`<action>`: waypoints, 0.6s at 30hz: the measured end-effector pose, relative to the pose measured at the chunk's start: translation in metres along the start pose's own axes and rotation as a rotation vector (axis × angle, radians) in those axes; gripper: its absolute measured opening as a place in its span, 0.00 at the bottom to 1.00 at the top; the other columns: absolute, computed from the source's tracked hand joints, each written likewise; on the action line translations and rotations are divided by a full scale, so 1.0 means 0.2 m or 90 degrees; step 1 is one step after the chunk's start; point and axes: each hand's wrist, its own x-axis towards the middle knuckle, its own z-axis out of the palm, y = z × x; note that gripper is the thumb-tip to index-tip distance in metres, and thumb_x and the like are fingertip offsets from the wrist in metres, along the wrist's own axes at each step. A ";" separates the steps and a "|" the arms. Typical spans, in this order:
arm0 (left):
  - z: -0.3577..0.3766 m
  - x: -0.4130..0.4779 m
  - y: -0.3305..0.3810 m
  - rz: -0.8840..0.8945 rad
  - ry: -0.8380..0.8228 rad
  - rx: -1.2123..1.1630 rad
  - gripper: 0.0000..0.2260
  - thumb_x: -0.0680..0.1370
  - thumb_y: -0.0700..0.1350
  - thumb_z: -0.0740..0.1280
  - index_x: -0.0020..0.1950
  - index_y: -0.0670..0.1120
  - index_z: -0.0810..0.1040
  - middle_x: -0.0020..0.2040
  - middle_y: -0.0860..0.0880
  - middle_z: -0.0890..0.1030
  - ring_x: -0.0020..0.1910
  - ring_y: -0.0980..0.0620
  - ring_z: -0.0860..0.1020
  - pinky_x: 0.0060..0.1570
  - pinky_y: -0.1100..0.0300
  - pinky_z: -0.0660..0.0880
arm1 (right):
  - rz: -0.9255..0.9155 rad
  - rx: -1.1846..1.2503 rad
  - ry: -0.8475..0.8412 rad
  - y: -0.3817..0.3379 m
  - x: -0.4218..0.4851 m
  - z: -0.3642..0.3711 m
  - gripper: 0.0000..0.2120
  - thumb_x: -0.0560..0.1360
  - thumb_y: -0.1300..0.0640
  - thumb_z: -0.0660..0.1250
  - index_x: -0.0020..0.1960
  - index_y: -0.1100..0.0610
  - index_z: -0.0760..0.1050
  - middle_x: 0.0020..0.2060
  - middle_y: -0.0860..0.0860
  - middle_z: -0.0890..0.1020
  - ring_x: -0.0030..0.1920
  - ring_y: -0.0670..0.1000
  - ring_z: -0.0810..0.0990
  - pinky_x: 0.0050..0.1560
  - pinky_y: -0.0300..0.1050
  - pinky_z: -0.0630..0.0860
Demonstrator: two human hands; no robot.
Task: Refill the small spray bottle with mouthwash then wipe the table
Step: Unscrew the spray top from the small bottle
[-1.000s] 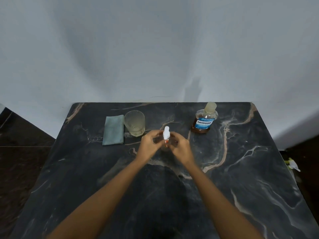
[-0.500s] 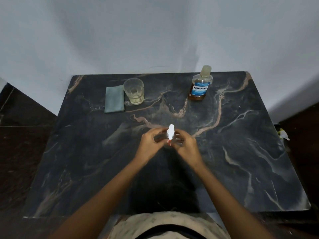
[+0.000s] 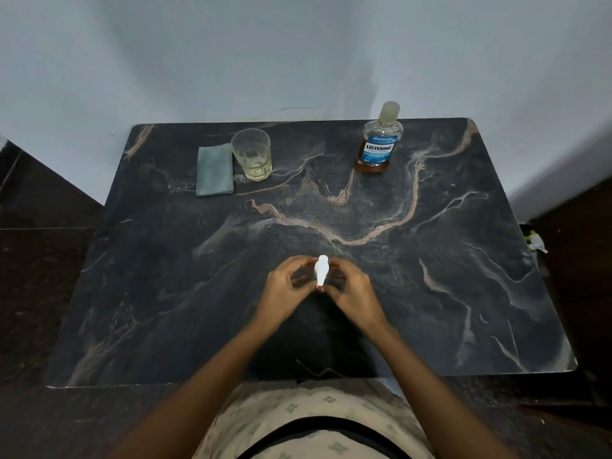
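Change: both hands and the bottle they hold sit nearer the table's front edge than a second ago, when they were just in front of the glass; since half a second ago hardly anything differs.
Table: dark marble-patterned tabletop with tan and white veins, set against a pale wall.
Mouthwash: clear Listerine bottle with amber liquid and a blue label, capped, upright at the far right, well apart from the hands.
Cloth: folded grey-green cloth lying flat at the far left, touching or just beside the glass.
Glass: clear faceted tumbler, upright, a little pale liquid at its bottom.
Left hand: fingers curled, tips pinching the bottle from its left.
Right hand: fingers curled, tips pinching the bottle from its right.
Spray bottle: small white spray bottle, held between both hands above the table's middle front; long axis upright, rounded top pointing up and slightly away, a red spot at its lower end.
Path: bare marble lies between the hands and the far objects.
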 end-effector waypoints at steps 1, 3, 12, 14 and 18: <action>0.00 0.00 0.00 -0.002 -0.002 -0.009 0.19 0.67 0.29 0.71 0.50 0.50 0.77 0.50 0.49 0.79 0.49 0.62 0.79 0.49 0.70 0.74 | 0.001 0.001 0.001 0.00 0.00 0.00 0.20 0.67 0.64 0.73 0.57 0.57 0.73 0.51 0.52 0.80 0.50 0.48 0.79 0.56 0.47 0.77; 0.01 0.01 -0.01 -0.002 -0.006 -0.009 0.21 0.66 0.30 0.72 0.49 0.52 0.76 0.49 0.52 0.79 0.49 0.62 0.78 0.50 0.69 0.74 | 0.008 0.001 0.000 0.00 0.00 0.00 0.20 0.67 0.64 0.72 0.58 0.57 0.73 0.52 0.53 0.80 0.51 0.48 0.79 0.56 0.45 0.76; 0.01 0.04 -0.04 0.010 -0.035 0.025 0.21 0.65 0.32 0.73 0.52 0.52 0.76 0.50 0.56 0.75 0.49 0.65 0.77 0.54 0.68 0.74 | -0.015 -0.079 -0.069 -0.01 0.02 -0.08 0.28 0.64 0.67 0.74 0.62 0.60 0.71 0.58 0.54 0.77 0.59 0.50 0.74 0.60 0.39 0.69; 0.00 0.04 -0.04 0.010 -0.041 0.020 0.21 0.65 0.32 0.73 0.52 0.50 0.76 0.50 0.55 0.75 0.49 0.65 0.77 0.54 0.69 0.74 | -0.023 -0.065 -0.048 -0.05 0.02 -0.10 0.27 0.63 0.67 0.74 0.61 0.60 0.72 0.55 0.53 0.77 0.55 0.48 0.75 0.55 0.30 0.67; 0.00 0.03 -0.04 0.009 -0.042 0.014 0.20 0.66 0.33 0.73 0.54 0.48 0.77 0.52 0.51 0.79 0.51 0.59 0.78 0.54 0.66 0.74 | -0.051 -0.021 -0.006 -0.12 0.03 -0.08 0.19 0.63 0.65 0.75 0.53 0.60 0.76 0.44 0.48 0.75 0.43 0.43 0.73 0.44 0.24 0.68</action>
